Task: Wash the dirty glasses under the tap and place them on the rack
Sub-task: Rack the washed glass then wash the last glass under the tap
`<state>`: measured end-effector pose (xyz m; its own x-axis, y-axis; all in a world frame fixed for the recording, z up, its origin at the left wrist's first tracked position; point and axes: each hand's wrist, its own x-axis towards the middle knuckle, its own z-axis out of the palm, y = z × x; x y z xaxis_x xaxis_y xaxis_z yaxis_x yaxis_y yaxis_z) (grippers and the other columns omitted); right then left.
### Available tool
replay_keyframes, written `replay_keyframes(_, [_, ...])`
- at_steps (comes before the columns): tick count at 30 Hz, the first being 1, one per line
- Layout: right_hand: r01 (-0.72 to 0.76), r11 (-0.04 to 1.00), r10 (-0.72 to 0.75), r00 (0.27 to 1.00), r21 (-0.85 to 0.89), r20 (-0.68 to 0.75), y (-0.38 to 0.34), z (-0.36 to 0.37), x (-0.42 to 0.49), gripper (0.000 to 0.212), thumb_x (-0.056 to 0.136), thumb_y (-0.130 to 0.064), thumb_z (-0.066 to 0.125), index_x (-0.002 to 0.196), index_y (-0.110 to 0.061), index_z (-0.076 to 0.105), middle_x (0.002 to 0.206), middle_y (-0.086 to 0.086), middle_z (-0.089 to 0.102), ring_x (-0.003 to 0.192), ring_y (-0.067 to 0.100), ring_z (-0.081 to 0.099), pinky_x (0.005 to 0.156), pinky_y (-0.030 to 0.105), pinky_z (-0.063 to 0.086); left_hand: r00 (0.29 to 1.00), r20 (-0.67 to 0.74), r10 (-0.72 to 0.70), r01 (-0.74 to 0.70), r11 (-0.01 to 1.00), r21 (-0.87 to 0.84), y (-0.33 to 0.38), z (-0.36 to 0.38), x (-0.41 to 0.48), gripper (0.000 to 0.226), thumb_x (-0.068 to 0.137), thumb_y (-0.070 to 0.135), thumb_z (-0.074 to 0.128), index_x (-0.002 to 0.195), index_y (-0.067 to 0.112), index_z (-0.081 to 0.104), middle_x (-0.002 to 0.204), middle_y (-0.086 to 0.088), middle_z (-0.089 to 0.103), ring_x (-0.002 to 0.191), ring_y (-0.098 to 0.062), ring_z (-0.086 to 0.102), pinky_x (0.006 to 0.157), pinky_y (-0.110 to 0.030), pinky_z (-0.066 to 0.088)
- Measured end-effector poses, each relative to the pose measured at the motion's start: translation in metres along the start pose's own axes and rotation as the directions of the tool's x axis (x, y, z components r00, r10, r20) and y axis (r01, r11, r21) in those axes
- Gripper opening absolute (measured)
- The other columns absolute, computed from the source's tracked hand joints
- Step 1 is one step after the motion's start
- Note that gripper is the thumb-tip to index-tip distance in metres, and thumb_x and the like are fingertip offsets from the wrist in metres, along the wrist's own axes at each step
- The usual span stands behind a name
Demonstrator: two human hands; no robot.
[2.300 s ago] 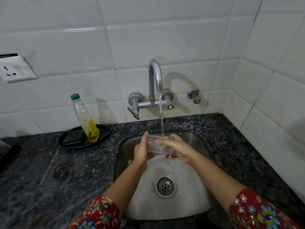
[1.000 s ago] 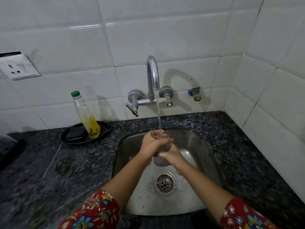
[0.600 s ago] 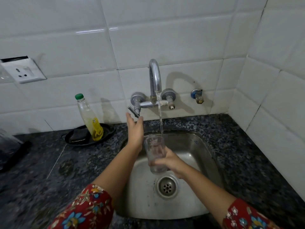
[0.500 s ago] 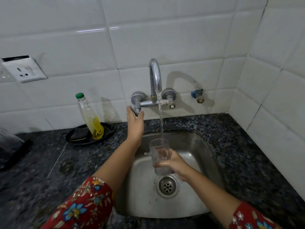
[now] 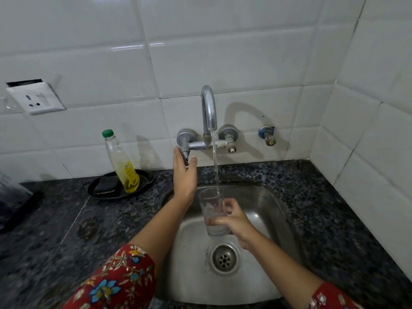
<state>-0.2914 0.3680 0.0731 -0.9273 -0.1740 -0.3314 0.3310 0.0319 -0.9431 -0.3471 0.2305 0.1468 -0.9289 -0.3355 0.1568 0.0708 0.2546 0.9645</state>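
Rinsing glass (image 5: 213, 210) upright under tap (image 5: 209, 112) stream, over sink (image 5: 278, 219) | my right fingers (image 5: 219, 221) wrap it | left fingers (image 5: 178, 161) have let go, now straight against handle (image 5: 185, 156) | rinse likely ending, rack next

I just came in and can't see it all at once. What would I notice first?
Water pours from the tap into a glass, which the right hand holds over the sink. The left hand is up at the tap's handle by the wall. To the left, a bottle of yellow liquid sits in a black dish on the counter.
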Motion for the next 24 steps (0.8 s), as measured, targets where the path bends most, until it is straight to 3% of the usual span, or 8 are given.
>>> replay_keyframes(3, [-0.058,0.987,0.059,0.998,0.152,0.004,0.002,0.000,0.004,0.065,0.064,-0.021,0.085,0.115,-0.022,0.045,0.120,0.004,0.059,0.104,0.026,0.062,0.082,0.045,0.054,0.997,0.043,0.061,-0.063,0.996,0.058,-0.001,-0.004,-0.003,0.060,0.102,0.025,0.044,0.155,0.020,0.016,0.162,0.003,0.019,0.147,-0.013,0.022,0.109,-0.019,0.018])
replay_keyframes(6, [-0.105,0.976,0.092,0.993,0.192,0.074,0.003,0.001,0.004,0.064,0.061,-0.026,0.085,0.112,-0.022,0.047,0.121,0.005,0.057,0.109,0.031,0.059,0.081,0.049,0.055,0.989,0.108,0.104,-0.117,0.985,0.124,-0.001,-0.014,0.000,0.058,0.102,0.028,0.046,0.154,0.021,0.022,0.160,0.001,0.026,0.145,-0.015,0.027,0.115,-0.027,0.024])
replay_keyframes(9, [-0.133,0.968,0.114,0.989,0.212,0.096,0.003,-0.001,-0.004,0.045,0.076,-0.010,0.073,0.111,-0.018,0.046,0.120,0.008,0.058,0.101,0.027,0.061,0.070,0.039,0.055,0.974,0.201,0.105,-0.135,0.980,0.144,-0.002,-0.023,-0.003,0.061,0.102,0.029,0.046,0.155,0.021,0.017,0.161,0.000,0.022,0.146,-0.015,0.024,0.120,-0.038,0.021])
replay_keyframes(11, [-0.165,0.969,0.141,0.981,0.185,0.133,-0.001,-0.007,-0.011,0.040,0.082,-0.002,0.065,0.115,-0.014,0.046,0.115,0.010,0.058,0.090,0.023,0.062,0.065,0.037,0.055,0.970,0.226,0.093,-0.128,0.981,0.144,-0.009,-0.022,-0.018,0.063,0.101,0.031,0.047,0.155,0.023,0.016,0.161,0.002,0.020,0.147,-0.014,0.022,0.120,-0.038,0.021])
replay_keyframes(13, [-0.171,0.979,0.154,0.977,0.110,0.149,-0.003,-0.016,-0.017,0.041,0.080,-0.002,0.068,0.116,-0.012,0.051,0.111,0.009,0.062,0.085,0.022,0.063,0.064,0.034,0.055,0.972,0.232,0.027,-0.057,0.991,0.123,-0.020,-0.018,-0.042,0.060,0.100,0.032,0.048,0.154,0.023,0.023,0.159,0.005,0.026,0.145,-0.012,0.026,0.118,-0.033,0.024])
replay_keyframes(18, [-0.146,0.988,0.146,0.989,0.042,0.002,-0.004,-0.040,-0.020,0.049,0.066,-0.010,0.082,0.107,-0.021,0.058,0.114,0.003,0.064,0.100,0.024,0.063,0.076,0.038,0.054,0.970,0.239,0.040,-0.073,0.988,0.132,-0.056,-0.019,-0.082,0.036,0.100,0.025,0.050,0.136,0.022,0.053,0.140,0.005,0.053,0.130,-0.012,0.048,0.110,-0.038,0.041])
replay_keyframes(21, [-0.125,0.983,0.135,0.989,0.138,-0.067,-0.006,-0.051,-0.023,0.062,0.066,-0.008,0.083,0.117,-0.016,0.049,0.117,0.007,0.063,0.094,0.019,0.064,0.068,0.031,0.056,0.976,0.219,0.012,-0.051,0.984,0.173,-0.062,-0.020,-0.092,0.033,0.098,0.023,0.054,0.131,0.023,0.056,0.133,0.005,0.055,0.125,-0.011,0.051,0.104,-0.028,0.042])
replay_keyframes(24, [-0.050,0.983,0.071,0.991,0.176,-0.114,-0.012,-0.056,-0.024,0.064,0.063,-0.005,0.084,0.113,-0.019,0.046,0.119,0.008,0.062,0.099,0.021,0.063,0.074,0.032,0.053,0.972,0.230,-0.055,0.008,0.979,0.203,-0.063,-0.017,-0.103,0.034,0.097,0.027,0.057,0.130,0.023,0.056,0.130,0.007,0.055,0.122,-0.010,0.052,0.101,-0.024,0.041])
